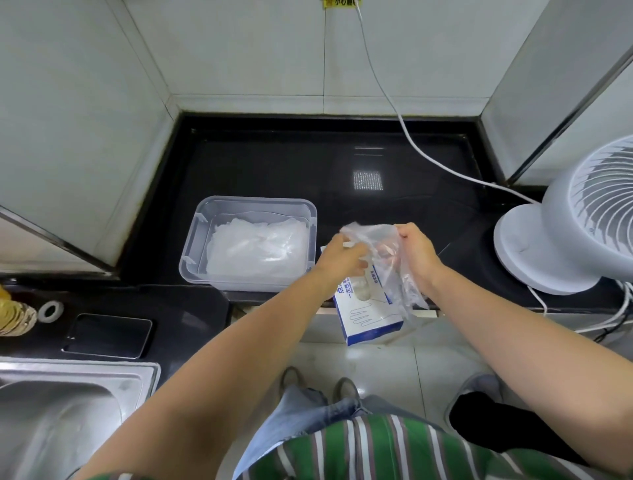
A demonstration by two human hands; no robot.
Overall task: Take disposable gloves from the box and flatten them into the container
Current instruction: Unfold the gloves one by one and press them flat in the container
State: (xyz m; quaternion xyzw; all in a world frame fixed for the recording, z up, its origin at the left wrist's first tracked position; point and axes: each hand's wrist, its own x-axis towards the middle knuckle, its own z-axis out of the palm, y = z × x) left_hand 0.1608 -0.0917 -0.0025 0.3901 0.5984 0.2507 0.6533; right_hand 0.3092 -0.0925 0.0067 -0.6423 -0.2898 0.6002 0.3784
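On your box [370,317], blue Chinese print ran across the white top. You could read "一次性" on the second line. The line above it began with "点", and the glove [380,240] hid the rest. A short vertical line of characters beside these was too small to read. A yellow sticker [342,3] on the wall [257,51] showed "小心", cut off at the frame's top edge.

Both bare arms outstretched, left hand [342,257] and right hand [416,253] close together, fingers curled on one glove [401,288].
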